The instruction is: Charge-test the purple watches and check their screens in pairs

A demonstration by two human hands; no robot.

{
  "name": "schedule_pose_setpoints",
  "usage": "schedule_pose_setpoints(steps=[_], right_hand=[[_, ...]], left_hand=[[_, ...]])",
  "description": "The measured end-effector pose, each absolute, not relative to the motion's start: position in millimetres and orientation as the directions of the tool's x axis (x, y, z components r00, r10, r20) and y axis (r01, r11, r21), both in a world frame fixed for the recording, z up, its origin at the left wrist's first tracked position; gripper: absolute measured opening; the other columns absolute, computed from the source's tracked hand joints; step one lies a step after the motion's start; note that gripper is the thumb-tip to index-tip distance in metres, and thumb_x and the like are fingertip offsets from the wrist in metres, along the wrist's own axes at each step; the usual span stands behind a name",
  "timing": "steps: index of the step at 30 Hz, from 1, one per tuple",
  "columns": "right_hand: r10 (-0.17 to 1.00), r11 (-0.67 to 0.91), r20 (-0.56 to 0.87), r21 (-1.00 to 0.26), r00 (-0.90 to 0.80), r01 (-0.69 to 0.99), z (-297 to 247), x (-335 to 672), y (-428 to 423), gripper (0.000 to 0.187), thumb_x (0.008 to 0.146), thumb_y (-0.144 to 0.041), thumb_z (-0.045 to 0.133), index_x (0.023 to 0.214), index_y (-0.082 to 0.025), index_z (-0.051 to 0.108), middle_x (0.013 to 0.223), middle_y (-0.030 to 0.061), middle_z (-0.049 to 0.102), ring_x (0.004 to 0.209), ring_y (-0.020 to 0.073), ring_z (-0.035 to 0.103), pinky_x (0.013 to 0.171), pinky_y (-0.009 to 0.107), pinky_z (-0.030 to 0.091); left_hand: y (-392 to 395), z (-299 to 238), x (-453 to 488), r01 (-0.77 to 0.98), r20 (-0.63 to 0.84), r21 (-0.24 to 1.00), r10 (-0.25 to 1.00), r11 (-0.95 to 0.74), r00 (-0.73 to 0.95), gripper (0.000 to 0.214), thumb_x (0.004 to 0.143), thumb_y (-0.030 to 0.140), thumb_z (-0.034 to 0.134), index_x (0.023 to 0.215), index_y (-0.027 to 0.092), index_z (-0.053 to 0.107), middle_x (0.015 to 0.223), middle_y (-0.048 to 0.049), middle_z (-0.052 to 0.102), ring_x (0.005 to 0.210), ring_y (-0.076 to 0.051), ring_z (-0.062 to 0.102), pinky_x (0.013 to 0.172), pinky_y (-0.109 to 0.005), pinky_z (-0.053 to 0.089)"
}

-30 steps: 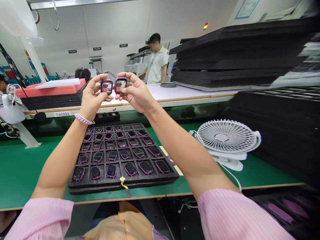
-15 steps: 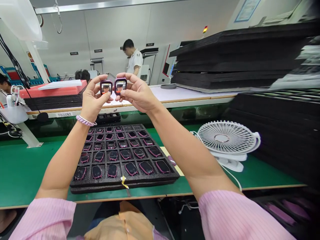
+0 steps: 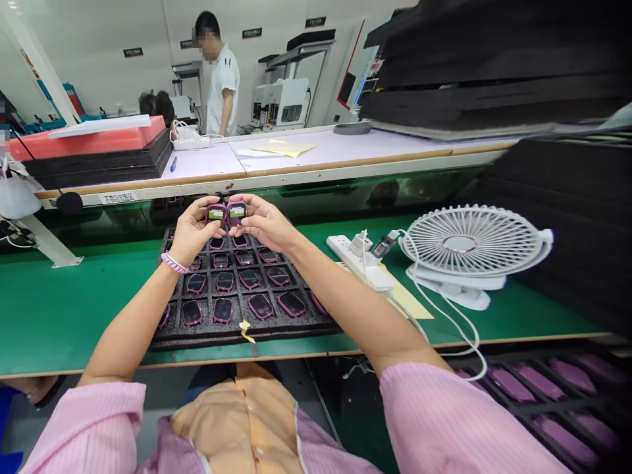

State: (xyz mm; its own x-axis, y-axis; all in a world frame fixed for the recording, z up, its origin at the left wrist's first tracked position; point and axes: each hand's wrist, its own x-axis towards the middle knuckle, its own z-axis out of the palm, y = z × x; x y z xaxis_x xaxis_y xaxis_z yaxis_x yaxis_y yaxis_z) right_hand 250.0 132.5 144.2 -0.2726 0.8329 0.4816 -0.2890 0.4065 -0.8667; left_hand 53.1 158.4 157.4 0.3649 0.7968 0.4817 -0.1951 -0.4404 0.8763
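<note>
Two purple-framed smartwatch cases are held up side by side above the far part of a tray. My left hand [image 3: 190, 234] pinches the left watch case [image 3: 216, 214] between thumb and fingers. The right watch case [image 3: 236, 212] is in the grip of my right hand [image 3: 269, 224], with the thumb on its lower front. Both glossy screens face me and reflect green and white; the cases are close together, perhaps touching. Below them lies a black foam tray [image 3: 207, 337] with purple watch cases in its compartments, partly hidden by my forearms. A yellow tag [image 3: 247, 331] sticks on its front edge.
A white fan [image 3: 459, 243] and a power strip [image 3: 355, 260] with cables stand to the right on the green bench [image 3: 49, 316]. Black foam trays [image 3: 484, 79] are stacked at the back right. Red foam [image 3: 89, 138] lies on the shelf. A person in white [image 3: 222, 85] stands beyond.
Both hands have come down with the two watch cases, nearer the tray. The screens now reflect green instead of the room. My view has tilted down, showing more of the shelf and power strip.
</note>
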Motion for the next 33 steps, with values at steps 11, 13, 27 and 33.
schedule_pose_setpoints(steps=[11, 13, 27, 33], right_hand=[[0.82, 0.386, 0.489, -0.856, -0.297, -0.343, 119, 256, 146, 0.054, 0.081, -0.027, 0.081, 0.127, -0.018, 0.054, 0.096, -0.0004, 0.069, 0.077, 0.0165, 0.074, 0.069, 0.023, 0.062], [0.822, 0.39, 0.49, -0.855, -0.289, -0.341, 117, 256, 147, 0.052, 0.081, -0.028, 0.081, 0.125, -0.018, 0.054, 0.095, -0.0006, 0.069, 0.075, 0.0163, 0.073, 0.068, 0.023, 0.061], [0.822, 0.409, 0.495, -0.857, -0.282, -0.313, 114, 255, 147, 0.05, 0.08, -0.027, 0.08, 0.123, -0.019, 0.055, 0.091, -0.0024, 0.069, 0.073, 0.0162, 0.073, 0.066, 0.023, 0.06], [0.815, 0.456, 0.523, -0.845, -0.251, -0.28, 149, 257, 112, 0.047, 0.09, -0.041, 0.084, 0.123, -0.02, 0.057, 0.1, 0.0023, 0.069, 0.073, 0.0154, 0.072, 0.065, 0.023, 0.062]], left_hand=[[168, 138, 55, -0.163, 0.435, 0.9, 0.814, -0.404, 0.385, 0.054, 0.068, 0.028, 0.082, 0.117, 0.019, 0.061, 0.102, -0.0033, 0.075, 0.06, -0.011, 0.072, 0.061, -0.023, 0.063], [168, 137, 55, -0.165, 0.426, 0.905, 0.818, -0.393, 0.387, 0.053, 0.069, 0.028, 0.08, 0.118, 0.019, 0.061, 0.102, -0.0031, 0.076, 0.061, -0.013, 0.073, 0.061, -0.024, 0.064], [165, 138, 56, -0.164, 0.388, 0.922, 0.836, -0.351, 0.389, 0.05, 0.07, 0.026, 0.073, 0.118, 0.017, 0.062, 0.098, -0.0019, 0.075, 0.061, -0.013, 0.074, 0.06, -0.024, 0.065], [141, 162, 40, -0.232, 0.495, 0.868, 0.796, -0.439, 0.348, 0.043, 0.076, 0.028, 0.075, 0.117, 0.02, 0.064, 0.097, -0.0018, 0.075, 0.065, -0.015, 0.075, 0.061, -0.026, 0.067]])
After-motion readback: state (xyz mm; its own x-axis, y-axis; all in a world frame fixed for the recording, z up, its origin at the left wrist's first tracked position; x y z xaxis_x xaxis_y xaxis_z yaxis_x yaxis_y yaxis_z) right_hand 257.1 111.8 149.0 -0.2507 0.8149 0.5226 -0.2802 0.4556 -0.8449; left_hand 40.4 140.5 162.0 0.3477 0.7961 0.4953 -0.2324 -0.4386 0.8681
